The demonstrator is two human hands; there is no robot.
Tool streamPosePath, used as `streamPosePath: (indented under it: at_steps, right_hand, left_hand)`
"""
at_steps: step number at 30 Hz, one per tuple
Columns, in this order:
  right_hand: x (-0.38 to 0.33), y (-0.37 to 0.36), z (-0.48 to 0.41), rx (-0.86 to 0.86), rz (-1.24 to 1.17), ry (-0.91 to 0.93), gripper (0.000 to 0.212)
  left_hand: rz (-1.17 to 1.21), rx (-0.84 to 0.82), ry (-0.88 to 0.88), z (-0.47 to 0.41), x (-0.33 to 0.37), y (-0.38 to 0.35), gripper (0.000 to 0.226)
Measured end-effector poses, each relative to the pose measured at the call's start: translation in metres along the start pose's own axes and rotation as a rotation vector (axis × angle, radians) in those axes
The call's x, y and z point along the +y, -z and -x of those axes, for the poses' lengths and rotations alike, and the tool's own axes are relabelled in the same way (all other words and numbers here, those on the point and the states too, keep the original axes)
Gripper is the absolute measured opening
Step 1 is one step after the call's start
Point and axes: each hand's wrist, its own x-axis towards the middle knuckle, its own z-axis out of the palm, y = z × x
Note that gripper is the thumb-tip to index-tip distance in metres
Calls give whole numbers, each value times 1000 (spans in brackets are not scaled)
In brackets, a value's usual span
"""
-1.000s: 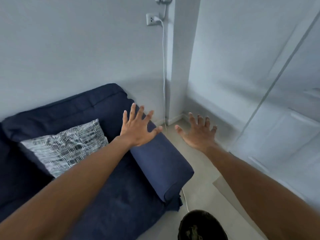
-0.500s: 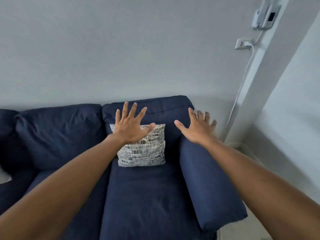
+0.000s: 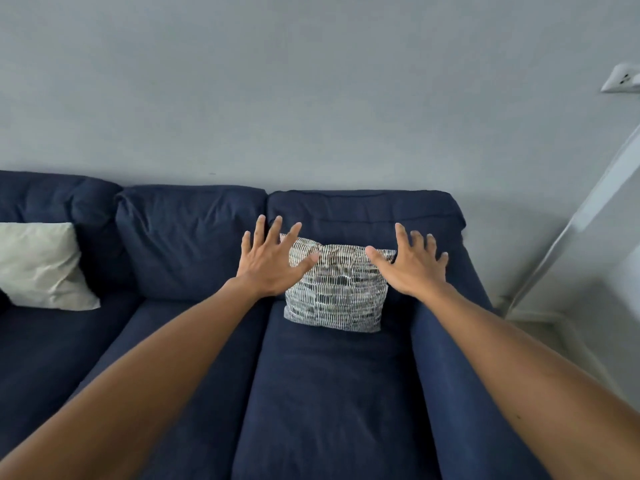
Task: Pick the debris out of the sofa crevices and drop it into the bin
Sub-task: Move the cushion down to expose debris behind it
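A dark blue sofa (image 3: pixel 325 393) fills the lower part of the view, set against a grey wall. My left hand (image 3: pixel 272 263) is stretched out with fingers spread, over the left edge of a black-and-white patterned cushion (image 3: pixel 337 296). My right hand (image 3: pixel 414 266) is spread the same way over the cushion's right edge, near the sofa's right armrest (image 3: pixel 460 341). Both hands hold nothing. No debris shows on the seats or in the crevices between the seat cushions. No bin is in view.
A cream cushion (image 3: pixel 38 268) leans at the sofa's left end. A white wall socket (image 3: pixel 621 77) sits at the upper right. A white wall corner and strip of floor (image 3: pixel 561 327) lie to the right of the armrest.
My view has swung left from the floor and sofa's right end to face the sofa head-on. The black bin seen at the bottom a second ago is out of view. Both hands stay spread.
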Motion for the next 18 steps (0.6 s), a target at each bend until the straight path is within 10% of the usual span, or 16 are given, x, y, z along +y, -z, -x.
streamPosePath:
  at_steps: [18]
  right_hand:
    - [26, -223, -100, -165, -87, -189, 113]
  left_hand:
    - [136, -162, 45, -100, -86, -218, 84]
